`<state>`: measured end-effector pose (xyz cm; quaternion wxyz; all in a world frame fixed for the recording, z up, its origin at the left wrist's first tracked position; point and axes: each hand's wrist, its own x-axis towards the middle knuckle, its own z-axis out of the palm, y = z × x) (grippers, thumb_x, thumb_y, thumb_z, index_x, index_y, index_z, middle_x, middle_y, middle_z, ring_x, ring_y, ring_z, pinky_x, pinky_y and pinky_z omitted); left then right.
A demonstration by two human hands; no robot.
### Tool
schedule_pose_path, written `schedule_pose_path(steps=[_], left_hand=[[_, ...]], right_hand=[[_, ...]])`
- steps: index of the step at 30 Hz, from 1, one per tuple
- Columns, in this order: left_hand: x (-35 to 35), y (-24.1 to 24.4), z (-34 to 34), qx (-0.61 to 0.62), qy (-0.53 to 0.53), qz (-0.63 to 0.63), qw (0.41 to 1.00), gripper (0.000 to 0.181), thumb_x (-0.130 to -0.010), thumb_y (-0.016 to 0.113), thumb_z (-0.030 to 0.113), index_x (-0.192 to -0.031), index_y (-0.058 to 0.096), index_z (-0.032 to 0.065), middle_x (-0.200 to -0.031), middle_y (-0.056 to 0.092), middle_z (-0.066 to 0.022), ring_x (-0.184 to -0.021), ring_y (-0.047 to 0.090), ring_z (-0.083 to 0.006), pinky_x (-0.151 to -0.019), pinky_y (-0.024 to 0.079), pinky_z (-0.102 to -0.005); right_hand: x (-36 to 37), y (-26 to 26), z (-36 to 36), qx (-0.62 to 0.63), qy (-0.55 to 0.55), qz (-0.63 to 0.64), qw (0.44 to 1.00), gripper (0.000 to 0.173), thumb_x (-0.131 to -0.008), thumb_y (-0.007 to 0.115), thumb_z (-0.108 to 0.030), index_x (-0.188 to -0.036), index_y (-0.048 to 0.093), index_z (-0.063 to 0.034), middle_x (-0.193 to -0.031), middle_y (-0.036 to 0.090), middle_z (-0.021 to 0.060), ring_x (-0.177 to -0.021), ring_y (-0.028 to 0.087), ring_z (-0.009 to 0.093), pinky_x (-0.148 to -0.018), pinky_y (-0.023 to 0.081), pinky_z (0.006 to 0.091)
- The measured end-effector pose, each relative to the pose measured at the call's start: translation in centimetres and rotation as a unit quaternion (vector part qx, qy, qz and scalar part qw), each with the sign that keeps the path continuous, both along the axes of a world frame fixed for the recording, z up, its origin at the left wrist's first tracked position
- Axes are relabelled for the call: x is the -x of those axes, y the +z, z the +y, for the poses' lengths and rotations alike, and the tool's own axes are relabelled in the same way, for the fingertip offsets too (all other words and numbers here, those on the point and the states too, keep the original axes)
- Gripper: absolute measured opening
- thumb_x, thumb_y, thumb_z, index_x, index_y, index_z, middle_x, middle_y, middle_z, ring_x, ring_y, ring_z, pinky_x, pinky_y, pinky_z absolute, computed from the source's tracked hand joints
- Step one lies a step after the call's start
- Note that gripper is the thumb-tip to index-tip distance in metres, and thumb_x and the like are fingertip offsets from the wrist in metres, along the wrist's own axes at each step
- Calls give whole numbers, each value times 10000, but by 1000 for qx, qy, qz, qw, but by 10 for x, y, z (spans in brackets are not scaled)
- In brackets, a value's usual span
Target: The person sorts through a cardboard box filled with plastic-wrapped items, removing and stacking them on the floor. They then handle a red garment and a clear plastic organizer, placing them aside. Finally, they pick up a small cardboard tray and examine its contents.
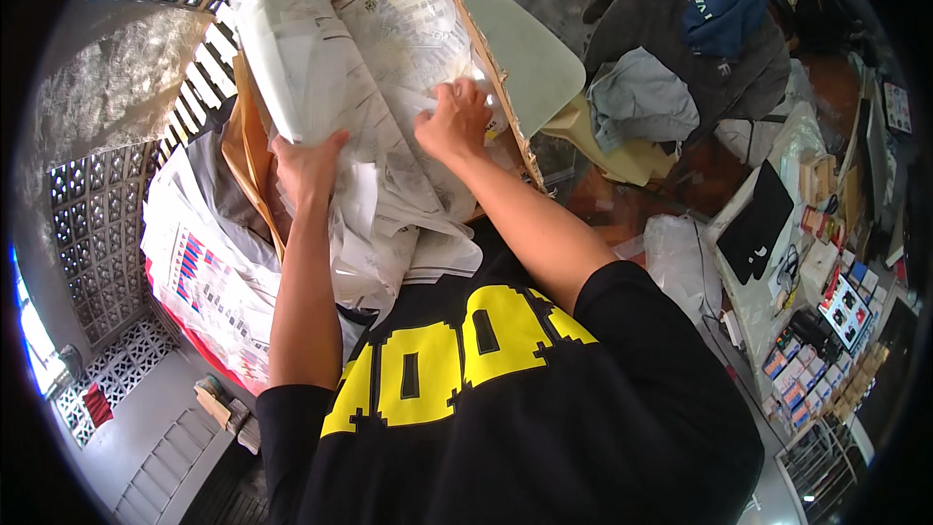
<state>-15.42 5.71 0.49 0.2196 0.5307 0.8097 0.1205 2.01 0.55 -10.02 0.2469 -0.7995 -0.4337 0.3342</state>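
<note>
In front of me a cardboard box with a ragged edge holds many thin, translucent printed sheets. My left hand grips the near end of a loosely curled bundle of white translucent sheets, its thumb on the right side. Lower down, loose ends of the bundle droop over the box's near edge against my black shirt. My right hand is on the flat sheets along the box's right side with its fingers bent. Whether those fingers pinch a sheet is hidden.
Left of the box stand brown paper and a printed white bag. A pale green panel borders its right. Beyond are a grey cloth, a dark garment and a cluttered table with a black laptop.
</note>
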Motion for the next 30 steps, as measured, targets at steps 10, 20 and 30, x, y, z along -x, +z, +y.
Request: schedule_pose_path(steps=[10, 20, 30], left_hand=[[40, -17, -21, -72, 13, -23, 997, 864, -665, 932, 300, -1312, 490, -64, -1202, 662, -226, -1083, 658, -327, -950, 507, -398], [42, -19, -18, -66, 15, -20, 998, 837, -673, 931, 311, -1292, 513, -67, -1168, 679, -219, -1060, 670, -333, -939, 511, -395], [44, -23, -13, -68, 8, -7, 998, 851, -666, 937, 312, -1302, 515, -65, -1194, 677, -214, -1076, 667, -325, -954, 506, -388]], right_hand=[[-2, 0, 7, -45, -58, -15, 997, 673, -825, 693, -207, -1384, 404, 29, -1401, 470, 258, -1323, 446, 415, -1090, 353, 563], [-17, 2, 24, 43, -124, 118, 984, 682, -805, 675, -211, -1370, 398, 50, -1331, 557, 297, -1234, 564, 413, -1064, 414, 493], [16, 24, 10, -111, 24, 134, 984, 161, -866, 631, -166, -896, 735, -47, -956, 717, 198, -923, 678, 409, -821, 538, 487]])
